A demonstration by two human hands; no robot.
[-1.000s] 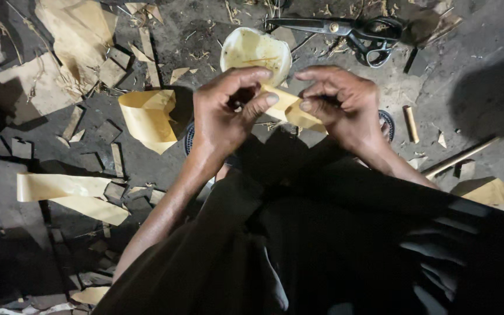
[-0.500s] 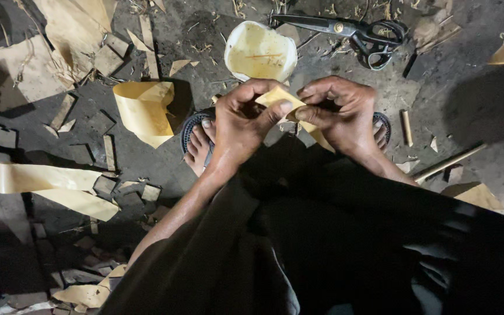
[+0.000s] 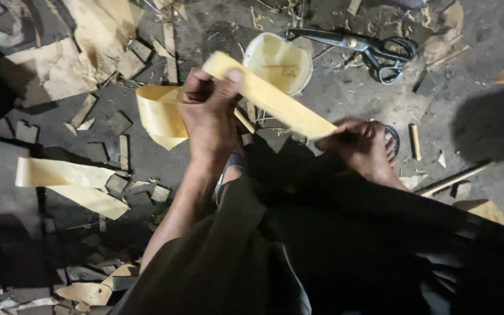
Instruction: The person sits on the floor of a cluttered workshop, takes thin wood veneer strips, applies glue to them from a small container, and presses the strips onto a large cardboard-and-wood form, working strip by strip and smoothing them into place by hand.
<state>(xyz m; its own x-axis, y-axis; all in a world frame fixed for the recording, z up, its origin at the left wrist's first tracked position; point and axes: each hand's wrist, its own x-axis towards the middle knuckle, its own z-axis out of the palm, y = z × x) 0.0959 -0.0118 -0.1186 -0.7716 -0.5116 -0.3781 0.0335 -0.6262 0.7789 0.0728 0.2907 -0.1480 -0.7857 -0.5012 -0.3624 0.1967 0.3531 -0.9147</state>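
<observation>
**Pale strip stretched between two hands over a littered floor**

Head view. The floor (image 3: 485, 70) is dark, rough and dusty, lit from above, with deep shadow at the left edge and a soft round shadow at the right. It is strewn with offcuts: small dark square and oblong scraps (image 3: 118, 122) lie scattered at the left, among splinters and shavings. A big torn tan sheet (image 3: 48, 70) lies at the upper left. Two long pale strips (image 3: 65, 175) lie crossed at the left, well apart from the hands. A thin stick (image 3: 456, 178) lies at the right, and a short peg (image 3: 415, 142) near it.

A shallow cream bowl (image 3: 278, 61) sits on the floor just beyond the hands; whether anything lies in it cannot be told, only pale inner walls with a faint mark. Black-handled scissors (image 3: 357, 44) lie shut just to the right of the bowl, touching nothing in hand.

The left hand (image 3: 208, 111) is raised, its fingers curled and the thumb pressed on the upper end of a yellow strip (image 3: 275, 99). The strip runs slanting down to the right hand (image 3: 360, 143), whose fingers pinch its lower end close to the lap. Another part of the strip loops behind the left hand. Dark cloth (image 3: 322, 245) covers the person's lap and fills the lower frame.
</observation>
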